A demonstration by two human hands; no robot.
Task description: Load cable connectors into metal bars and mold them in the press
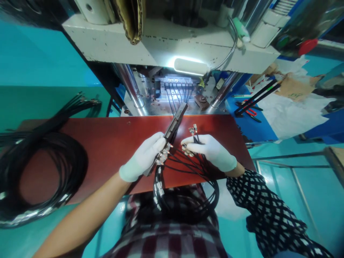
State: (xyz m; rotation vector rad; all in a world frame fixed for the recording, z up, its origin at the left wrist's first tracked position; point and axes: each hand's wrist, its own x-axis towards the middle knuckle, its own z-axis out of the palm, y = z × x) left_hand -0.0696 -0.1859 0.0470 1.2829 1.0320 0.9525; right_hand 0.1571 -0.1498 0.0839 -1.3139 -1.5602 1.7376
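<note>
As I follow from afar, left hand (145, 156) closes around lower part of dark bar (176, 122), slanting over table (113, 143); right hand (211, 151) pinches black leads (197, 139) just below metal ends (191, 130), though how firmly I can't quite tell. Best to keep bar steady, grip behind metal ends, leads uncrossed. Loose loops (215, 195) hang past table's near edge, might snag. Beyond bar, lit block (176, 79) between steel posts (131, 84) carries wires (177, 96). Coil (76, 157) sits left, pliers (252, 114) right.
</note>
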